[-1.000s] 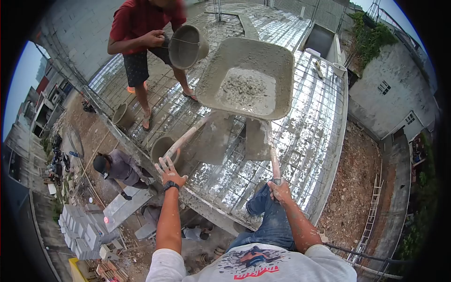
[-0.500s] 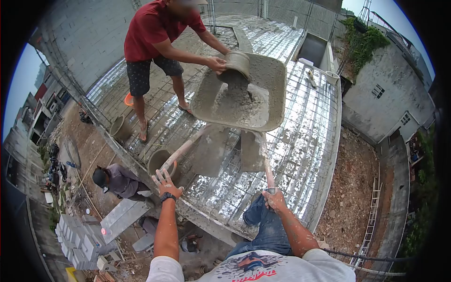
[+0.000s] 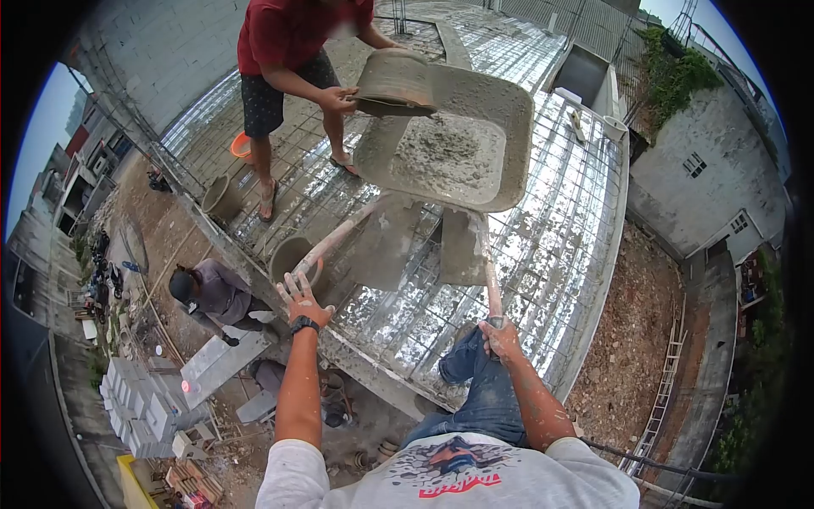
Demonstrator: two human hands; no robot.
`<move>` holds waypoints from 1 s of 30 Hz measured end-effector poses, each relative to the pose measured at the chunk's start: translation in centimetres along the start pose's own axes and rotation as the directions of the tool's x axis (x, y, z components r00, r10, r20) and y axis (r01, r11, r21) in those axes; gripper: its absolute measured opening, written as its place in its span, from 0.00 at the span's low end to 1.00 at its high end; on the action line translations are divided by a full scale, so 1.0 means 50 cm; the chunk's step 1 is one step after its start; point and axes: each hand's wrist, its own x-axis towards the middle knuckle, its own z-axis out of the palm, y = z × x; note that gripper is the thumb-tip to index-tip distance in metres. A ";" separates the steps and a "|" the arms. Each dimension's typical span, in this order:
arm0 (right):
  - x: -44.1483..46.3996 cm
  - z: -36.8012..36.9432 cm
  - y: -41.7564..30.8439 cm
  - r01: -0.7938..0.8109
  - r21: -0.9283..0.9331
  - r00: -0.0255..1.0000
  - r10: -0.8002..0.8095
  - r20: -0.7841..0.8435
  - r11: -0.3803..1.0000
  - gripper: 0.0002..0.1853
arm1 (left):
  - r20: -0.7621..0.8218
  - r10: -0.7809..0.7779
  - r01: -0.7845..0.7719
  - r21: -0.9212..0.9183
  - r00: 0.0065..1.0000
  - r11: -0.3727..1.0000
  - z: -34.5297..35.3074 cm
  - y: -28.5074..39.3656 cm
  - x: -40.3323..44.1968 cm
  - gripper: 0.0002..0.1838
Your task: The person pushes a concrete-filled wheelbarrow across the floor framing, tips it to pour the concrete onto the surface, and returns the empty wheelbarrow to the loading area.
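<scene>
A wheelbarrow (image 3: 519, 144) with wet concrete (image 3: 449, 153) in its tray stands in front of me on the rebar-covered deck. My left hand (image 3: 303, 307) rests against the end of the left handle (image 3: 343, 229), its fingers spread and not wrapped round it. Around the grip of the right handle (image 3: 493, 284) my right hand (image 3: 500, 337) is closed. A person in a red shirt (image 3: 284, 38) tilts a grey bucket (image 3: 394, 78) over the tray's left side, with its mouth turned down.
Two buckets (image 3: 222, 199) (image 3: 292, 254) stand along the deck's left edge, beyond which the ground drops away. Below are a person in a cap (image 3: 216, 293) and stacked blocks (image 3: 140, 411). A ladder (image 3: 666, 394) lies low at right. An orange bucket (image 3: 242, 145) is behind the co-worker.
The co-worker first swung the bucket over the tray and poured concrete, then moved it to the tray's left side. More concrete lies in the tray. My hands keep their places on the handles.
</scene>
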 end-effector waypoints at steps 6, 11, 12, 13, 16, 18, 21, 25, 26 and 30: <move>0.005 0.002 0.003 -0.009 0.015 1.000 0.009 0.014 1.000 0.11 | -0.010 -0.005 0.005 -0.003 1.000 1.000 0.003 -0.004 0.002 0.66; 0.006 0.001 0.007 0.012 -0.021 1.000 -0.012 0.002 1.000 0.12 | -0.008 0.017 -0.017 0.019 1.000 1.000 -0.005 -0.006 0.001 0.67; 0.007 0.001 0.008 0.010 -0.017 1.000 -0.010 0.001 1.000 0.12 | 0.014 0.019 -0.019 0.002 1.000 1.000 -0.008 -0.006 0.001 0.67; 0.006 0.002 0.007 0.006 -0.014 1.000 -0.006 0.000 1.000 0.12 | 0.037 0.020 -0.020 -0.015 0.999 1.000 -0.011 -0.007 0.000 0.67; 0.002 0.004 0.001 -0.007 -0.025 1.000 0.007 -0.007 1.000 0.12 | -0.018 0.064 -0.063 0.019 0.998 0.998 0.008 -0.018 0.008 0.67; -0.003 0.006 -0.006 -0.008 -0.038 1.000 0.007 -0.013 0.999 0.12 | -0.018 0.073 -0.072 0.014 0.997 0.997 0.011 -0.023 0.009 0.66; 0.004 0.006 0.003 0.003 -0.021 1.000 -0.003 -0.001 1.000 0.15 | -0.036 0.090 -0.090 0.007 0.995 0.996 0.017 -0.028 0.010 0.66; 0.009 0.005 0.013 0.015 0.031 1.000 -0.016 0.023 0.999 0.14 | -0.020 0.055 -0.055 0.002 0.998 0.998 0.013 -0.029 0.008 0.64; 0.011 0.006 0.014 0.017 0.047 0.999 -0.018 0.028 0.999 0.13 | -0.013 0.042 -0.042 0.002 0.999 0.999 0.009 -0.028 0.006 0.63; 0.020 0.005 0.023 -0.019 0.016 0.999 0.018 0.041 1.000 0.12 | 0.006 0.054 -0.053 -0.008 0.999 0.999 0.002 -0.030 0.006 0.62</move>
